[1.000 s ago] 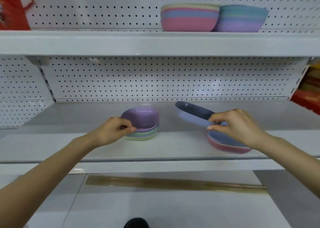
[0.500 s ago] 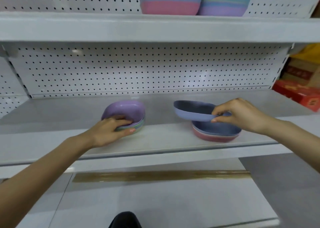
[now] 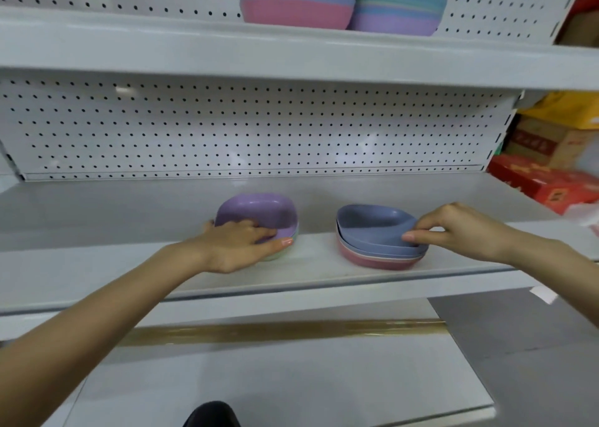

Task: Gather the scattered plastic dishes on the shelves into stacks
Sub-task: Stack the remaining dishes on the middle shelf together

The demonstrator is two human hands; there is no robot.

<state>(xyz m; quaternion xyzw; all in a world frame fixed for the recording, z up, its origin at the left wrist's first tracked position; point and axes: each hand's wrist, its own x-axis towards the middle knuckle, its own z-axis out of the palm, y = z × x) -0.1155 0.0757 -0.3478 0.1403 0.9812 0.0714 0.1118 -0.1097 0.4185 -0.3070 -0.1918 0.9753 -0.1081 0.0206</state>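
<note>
The right hand point(image 3: 460, 232) pinches the near right rim of a blue dish point(image 3: 372, 224), which sits nested on top of a short stack point(image 3: 379, 258) with pale and pink dishes under it, close to the front edge of the middle shelf point(image 3: 97, 264) and right of its centre. The left hand point(image 3: 240, 245) lies curled over the near rim of a purple dish point(image 3: 256, 211), fingers inside it and thumb along the outside; that dish tops a second small stack with a green one just showing beneath, a little further back on the same shelf. The two stacks stand apart, side by side. On the upper shelf point(image 3: 129, 44), two tall stacks of bowls point(image 3: 295, 0) touch each other near the back panel.

No loose dish shows anywhere on these shelves, so the gathering here looks nearly finished. What seems left is letting go of the blue dish, perhaps squaring both stacks or merging them.
</note>
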